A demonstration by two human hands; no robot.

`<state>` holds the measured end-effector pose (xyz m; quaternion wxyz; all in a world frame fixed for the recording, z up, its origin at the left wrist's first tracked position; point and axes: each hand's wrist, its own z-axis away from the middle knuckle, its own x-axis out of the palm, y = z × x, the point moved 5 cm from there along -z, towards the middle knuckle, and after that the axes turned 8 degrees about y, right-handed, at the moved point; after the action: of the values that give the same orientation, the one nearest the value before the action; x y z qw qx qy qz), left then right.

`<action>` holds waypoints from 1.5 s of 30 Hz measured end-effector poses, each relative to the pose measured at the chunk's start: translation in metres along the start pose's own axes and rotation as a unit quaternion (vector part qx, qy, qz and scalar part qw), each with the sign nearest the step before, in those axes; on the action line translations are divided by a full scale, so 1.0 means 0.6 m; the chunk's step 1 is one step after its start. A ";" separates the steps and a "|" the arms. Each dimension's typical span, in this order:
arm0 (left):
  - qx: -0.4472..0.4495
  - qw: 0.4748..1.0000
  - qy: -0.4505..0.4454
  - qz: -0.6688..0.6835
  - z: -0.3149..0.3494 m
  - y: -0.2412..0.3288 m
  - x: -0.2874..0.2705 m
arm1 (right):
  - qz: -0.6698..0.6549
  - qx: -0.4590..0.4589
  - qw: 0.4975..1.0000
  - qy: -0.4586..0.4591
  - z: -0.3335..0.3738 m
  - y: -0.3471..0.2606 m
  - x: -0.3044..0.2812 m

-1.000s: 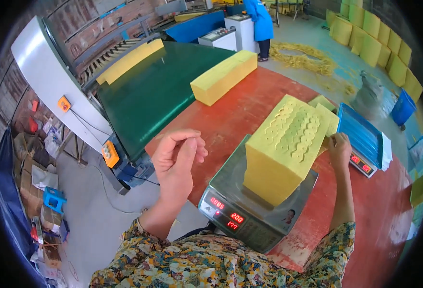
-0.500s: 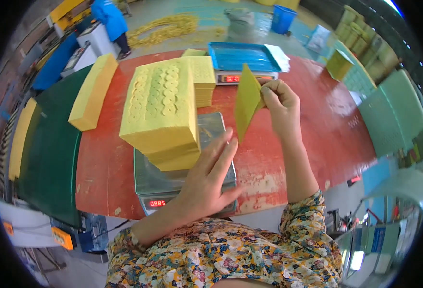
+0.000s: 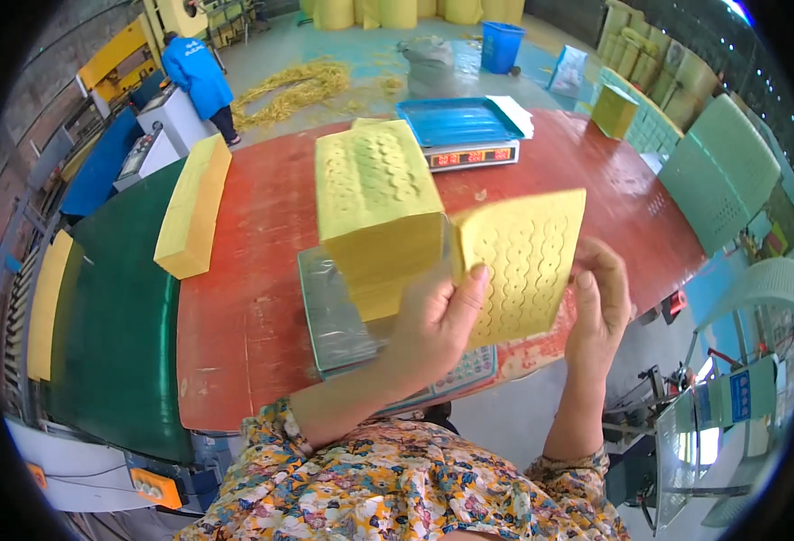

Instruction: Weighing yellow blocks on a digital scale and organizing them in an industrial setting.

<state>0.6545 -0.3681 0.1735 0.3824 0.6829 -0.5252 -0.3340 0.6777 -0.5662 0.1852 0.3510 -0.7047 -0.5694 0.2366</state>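
Observation:
A thin sheaf of yellow embossed paper sheets [image 3: 523,266] stands upright in front of me, its rows of round patterns facing me. My left hand [image 3: 438,311] grips its left edge, thumb pressed on the front. My right hand [image 3: 600,302] is at the right edge with fingers bent and thumb apart; the fingertips are close to the paper, and contact is unclear. Left of the sheaf, a tall stack of the same yellow paper [image 3: 379,180] rests on a scale with a metal plate [image 3: 320,293]. My left hand partly hides the stack's lower right side.
Behind the stack is a second scale with a blue tray [image 3: 460,122]. A long yellow paper block [image 3: 194,207] lies at the left between the red table [image 3: 244,334] and a green surface [image 3: 118,334]. A person in blue [image 3: 196,77] stands at far left. A green perforated panel [image 3: 721,171] is at right.
The sheaf has turned from edge-on to face me and come nearer. My left hand has taken hold of it, while my right hand has loosened and lowered. The view has shifted.

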 end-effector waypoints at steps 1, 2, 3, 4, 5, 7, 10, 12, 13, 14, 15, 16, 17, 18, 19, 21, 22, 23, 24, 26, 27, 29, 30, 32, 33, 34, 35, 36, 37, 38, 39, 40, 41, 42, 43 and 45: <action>-0.090 0.992 0.004 0.083 0.000 -0.006 -0.019 | -0.028 0.065 0.997 -0.028 0.010 0.008 0.011; -0.104 0.987 0.021 0.118 -0.007 0.009 -0.036 | -0.047 0.120 0.990 -0.061 0.019 0.001 0.021; -0.090 0.984 0.066 0.139 -0.021 0.028 -0.056 | -0.061 0.116 0.989 -0.073 0.025 -0.003 0.042; -0.077 0.978 0.112 0.160 -0.036 0.044 -0.075 | -0.026 0.100 0.991 -0.084 0.020 -0.020 0.064; -0.038 0.984 0.122 0.124 -0.051 0.060 -0.101 | 0.006 0.086 0.992 -0.097 0.008 -0.038 0.091; 0.011 0.990 0.122 0.077 -0.092 0.079 -0.151 | 0.023 0.058 0.991 -0.122 -0.033 -0.054 0.142; -0.051 0.989 0.128 0.049 -0.165 0.043 -0.213 | 0.021 0.117 0.983 -0.142 -0.090 -0.041 0.209; -0.073 0.988 0.112 0.073 -0.207 -0.004 -0.258 | -0.047 0.167 0.966 -0.190 -0.106 -0.010 0.255; -0.096 0.986 0.104 0.093 -0.214 -0.024 -0.279 | -0.054 0.164 0.965 -0.198 -0.106 -0.011 0.277; -0.092 0.985 0.112 0.091 -0.217 -0.033 -0.289 | -0.045 0.159 0.965 -0.206 -0.106 -0.011 0.295; -0.122 0.976 0.139 0.112 -0.221 -0.050 -0.284 | -0.029 0.157 0.966 -0.205 -0.107 -0.006 0.302; -0.151 0.966 0.165 0.132 -0.224 -0.064 -0.282 | -0.035 0.145 0.972 -0.183 -0.111 0.003 0.305; -0.154 0.965 0.163 0.134 -0.225 -0.075 -0.280 | -0.032 0.148 0.972 -0.182 -0.116 0.013 0.303; -0.157 0.964 0.159 0.144 -0.226 -0.085 -0.279 | -0.020 0.151 0.969 -0.193 -0.121 0.023 0.298; -0.160 0.963 0.155 0.154 -0.227 -0.094 -0.279 | -0.008 0.155 0.967 -0.204 -0.122 0.031 0.293; -0.164 0.969 0.130 0.131 -0.224 -0.096 -0.281 | -0.001 0.146 0.971 -0.191 -0.115 0.023 0.290; -0.164 0.975 0.109 0.107 -0.223 -0.095 -0.280 | 0.002 0.133 0.974 -0.181 -0.112 0.019 0.289; -0.166 0.975 0.103 0.109 -0.221 -0.093 -0.279 | 0.006 0.135 0.975 -0.177 -0.111 0.025 0.286; -0.168 0.977 0.113 0.065 -0.218 -0.090 -0.280 | 0.000 0.111 0.977 -0.184 -0.111 0.028 0.285; -0.167 0.978 0.120 0.019 -0.211 -0.090 -0.278 | -0.007 0.079 0.978 -0.195 -0.111 0.035 0.279; -0.169 0.979 0.115 0.020 -0.209 -0.091 -0.275 | -0.003 0.081 0.978 -0.191 -0.112 0.042 0.275; -0.163 0.980 0.117 0.003 -0.204 -0.090 -0.273 | 0.012 0.062 0.977 -0.203 -0.112 0.049 0.271; -0.162 0.980 0.117 0.000 -0.200 -0.088 -0.272 | 0.012 0.063 0.977 -0.203 -0.110 0.050 0.269; -0.163 0.980 0.116 -0.002 -0.199 -0.092 -0.272 | 0.030 0.065 0.977 -0.203 -0.108 0.055 0.267; -0.163 0.980 0.115 -0.004 -0.198 -0.094 -0.272 | 0.029 0.067 0.976 -0.205 -0.106 0.057 0.267; -0.165 0.979 0.117 -0.006 -0.198 -0.095 -0.271 | 0.037 0.056 0.978 -0.199 -0.105 0.058 0.266; -0.158 0.980 0.118 -0.009 -0.196 -0.093 -0.271 | 0.044 0.044 0.979 -0.195 -0.103 0.056 0.266; -0.151 0.981 0.118 -0.013 -0.195 -0.091 -0.271 | 0.042 0.045 0.979 -0.196 -0.101 0.055 0.266; -0.152 0.981 0.121 -0.015 -0.193 -0.092 -0.270 | 0.050 0.031 0.980 -0.190 -0.100 0.052 0.265; -0.151 0.981 0.124 -0.011 -0.190 -0.094 -0.275 | 0.055 0.016 0.981 -0.186 -0.097 0.049 0.270; -0.150 0.980 0.127 -0.008 -0.187 -0.094 -0.278 | 0.049 0.016 0.980 -0.191 -0.095 0.048 0.272; -0.150 0.980 0.133 -0.013 -0.184 -0.095 -0.280 | 0.054 0.016 0.980 -0.191 -0.094 0.049 0.272; -0.146 0.980 0.137 -0.002 -0.183 -0.096 -0.275 | 0.060 0.015 0.980 -0.191 -0.092 0.049 0.270; -0.142 0.980 0.141 0.008 -0.181 -0.096 -0.271 | 0.052 0.037 0.980 -0.190 -0.089 0.043 0.268; -0.143 0.979 0.146 0.005 -0.181 -0.095 -0.271 | 0.048 0.037 0.979 -0.195 -0.088 0.042 0.270; -0.144 0.979 0.145 0.010 -0.180 -0.095 -0.266 | 0.055 0.031 0.980 -0.188 -0.089 0.044 0.266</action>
<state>0.7378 -0.1852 0.1846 0.5523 0.6566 -0.4170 -0.2999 0.7718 -0.4263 0.2098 0.2454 -0.6667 -0.5779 0.4015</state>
